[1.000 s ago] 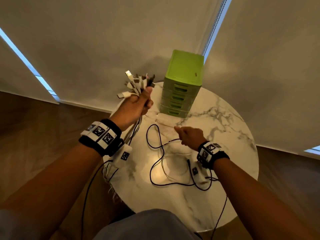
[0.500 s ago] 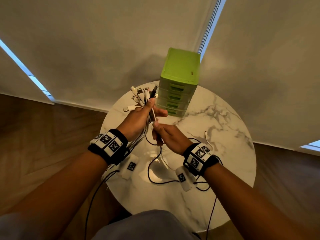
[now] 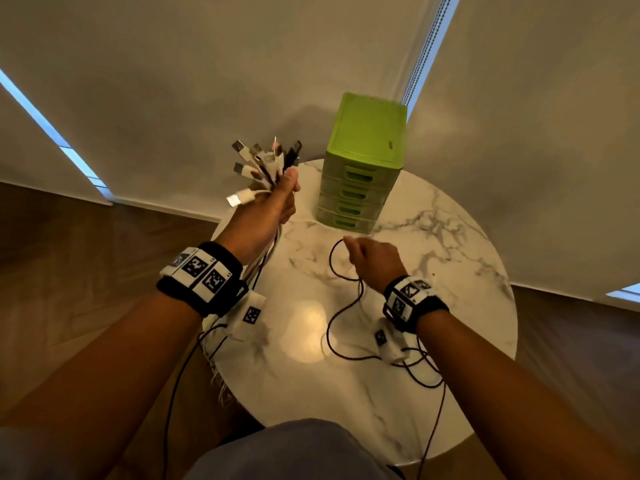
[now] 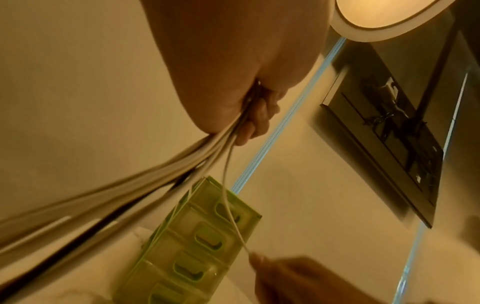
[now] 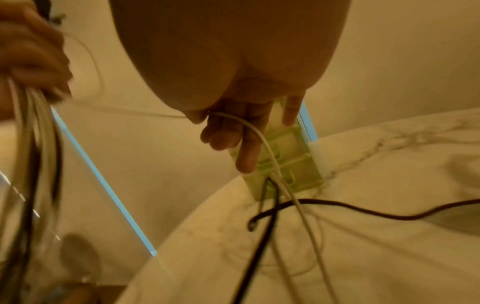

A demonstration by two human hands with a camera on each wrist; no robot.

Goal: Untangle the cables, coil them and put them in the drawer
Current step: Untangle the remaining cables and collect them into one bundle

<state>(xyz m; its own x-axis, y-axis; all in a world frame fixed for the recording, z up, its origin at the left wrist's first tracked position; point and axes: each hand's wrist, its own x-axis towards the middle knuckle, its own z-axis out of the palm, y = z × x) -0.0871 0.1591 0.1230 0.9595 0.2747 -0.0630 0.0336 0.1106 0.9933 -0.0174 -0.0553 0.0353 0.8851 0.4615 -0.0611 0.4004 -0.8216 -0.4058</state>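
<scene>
Step in hand, as I read it: sorting one cable out of the mess; left hand point(image 3: 273, 206) is fisted round a bundle of cables point(image 3: 268, 168), plug ends fanned up above the fist, tails hanging past the wrist & over the table's near-left edge; right hand point(image 3: 372, 259) pinches a thin white cable point(image 5: 262, 135) betw. thumb & fingers, other fingers loosely curled; that strand runs across to the left fist, so it's prob. the one being drawn free. To do it well: keep the left fist firm so the rest don't slide; pull the white strand slow & along its own line, feeding it through the pinch; stop if it snags rather than yank. In the way: a black cable point(image 3: 332, 306) loops on the marble table point(image 3: 467, 271) right under the right hand and crosses the white one in the right-wrist view, so likely to get dragged along; lift clear of it. Green drawer unit point(image 3: 363, 168) stands at the table's far side, all drawers closed, so one needs opening before anything goes in; nothing coiled yet. Wrist-camera leads also trail off both arms; don't mistake them for task cables.
</scene>
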